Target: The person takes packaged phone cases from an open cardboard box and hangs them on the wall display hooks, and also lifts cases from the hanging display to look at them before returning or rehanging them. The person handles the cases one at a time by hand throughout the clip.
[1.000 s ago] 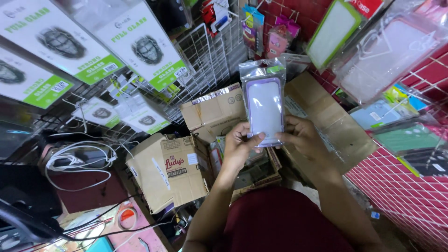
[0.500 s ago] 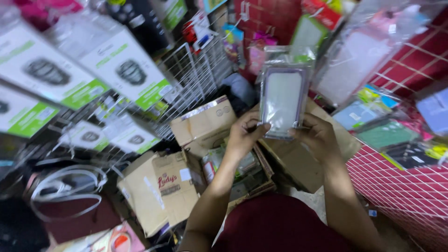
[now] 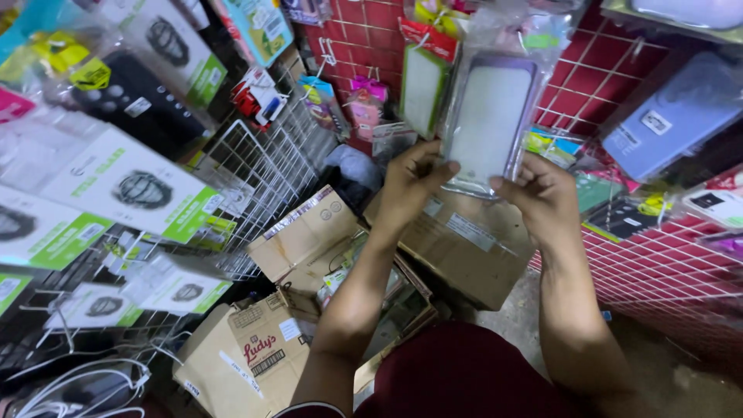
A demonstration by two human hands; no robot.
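Both hands hold up one phone case (image 3: 489, 124). It is light purple and sits inside a clear plastic bag. The left hand (image 3: 409, 184) is closed on the bottom left edge of the phone case, with the thumb on the front. The right hand (image 3: 542, 195) is closed on the bottom right corner of it.

Right behind the phone case is a red wire wall (image 3: 619, 70) with more packs hanging on it. Just left of the phone case hangs a green and white pack (image 3: 422, 89). To the right of the phone case hangs a pale blue case (image 3: 673, 116) in a bag.

Below the phone case, on the floor, lie brown cardboard boxes (image 3: 464, 248). Far to the left of the phone case stands a white wire rack (image 3: 267, 174) with white and green boxes (image 3: 131, 190) on it.
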